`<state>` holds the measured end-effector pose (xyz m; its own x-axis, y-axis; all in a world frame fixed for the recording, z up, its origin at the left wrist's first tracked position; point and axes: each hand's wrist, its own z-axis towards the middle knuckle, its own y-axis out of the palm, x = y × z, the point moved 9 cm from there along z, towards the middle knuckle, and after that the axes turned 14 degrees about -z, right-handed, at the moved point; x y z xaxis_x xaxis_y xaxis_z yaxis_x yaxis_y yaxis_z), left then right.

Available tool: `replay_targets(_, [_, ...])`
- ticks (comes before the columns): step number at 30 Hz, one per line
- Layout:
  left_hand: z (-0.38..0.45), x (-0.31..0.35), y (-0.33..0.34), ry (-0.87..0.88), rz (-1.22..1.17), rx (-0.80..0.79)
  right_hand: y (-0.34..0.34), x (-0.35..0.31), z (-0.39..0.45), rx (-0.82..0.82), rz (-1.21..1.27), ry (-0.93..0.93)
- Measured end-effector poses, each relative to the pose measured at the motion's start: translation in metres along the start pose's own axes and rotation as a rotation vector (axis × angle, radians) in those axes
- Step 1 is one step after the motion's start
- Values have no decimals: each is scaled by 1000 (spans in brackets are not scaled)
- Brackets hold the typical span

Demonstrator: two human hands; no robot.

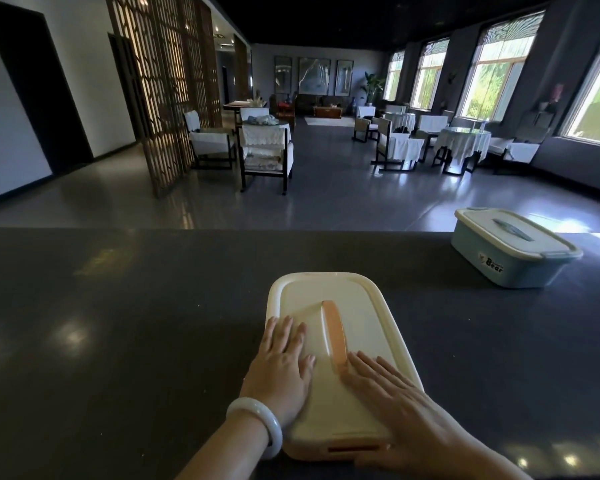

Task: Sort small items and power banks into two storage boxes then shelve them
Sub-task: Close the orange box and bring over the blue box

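Near box: the lidded box (340, 358) sits on the counter (118, 323) right in front of you.
Your hands: left hand (281, 368) flat on the lid left of the handle (333, 332), right hand (395, 403) flat on its right.
Far box: second lidded box (513, 247) sits far right, near the counter's back edge, well apart.

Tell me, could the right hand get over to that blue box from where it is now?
Probably yes. The right hand lies flat on the cream box lid and holds nothing, and the dark counter between it and the blue box looks bare. The box sits far off to the right, so it may need a long stretch.
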<state>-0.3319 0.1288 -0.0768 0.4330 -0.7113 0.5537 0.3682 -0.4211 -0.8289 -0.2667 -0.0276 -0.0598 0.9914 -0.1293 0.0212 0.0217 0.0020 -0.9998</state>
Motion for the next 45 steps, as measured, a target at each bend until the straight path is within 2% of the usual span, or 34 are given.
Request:
replay_targets(10, [6,-4,7,-22,18,-68,5,2,7,-96,123,-46])
replay_targets(12, [7,-4,6,-30,35,-76,2,10,7,-75,234,46])
replay_targets(15, [6,-2,5,-54,42,-99,-11,34,0,64,367,267])
replay_targets(21, [26,15,-8,-96,158,-154,-22,42,13,-9,445,306])
replay_targets(24, [48,38,-6,-37,109,-200,-33,64,36,21,448,413])
replay_targets(29, [61,34,16,5,239,-257,-35,102,93,137,282,485])
replay_targets(34, [64,26,32,-18,322,-366,1,134,158,-27,125,505])
replay_targets(37, [68,26,31,-14,301,-320,11,140,188,-72,74,460])
replay_targets(42, [70,26,28,-57,239,-313,25,155,216,-280,12,465])
replay_targets(45, [71,27,26,-82,211,-282,22,158,225,-406,147,488])
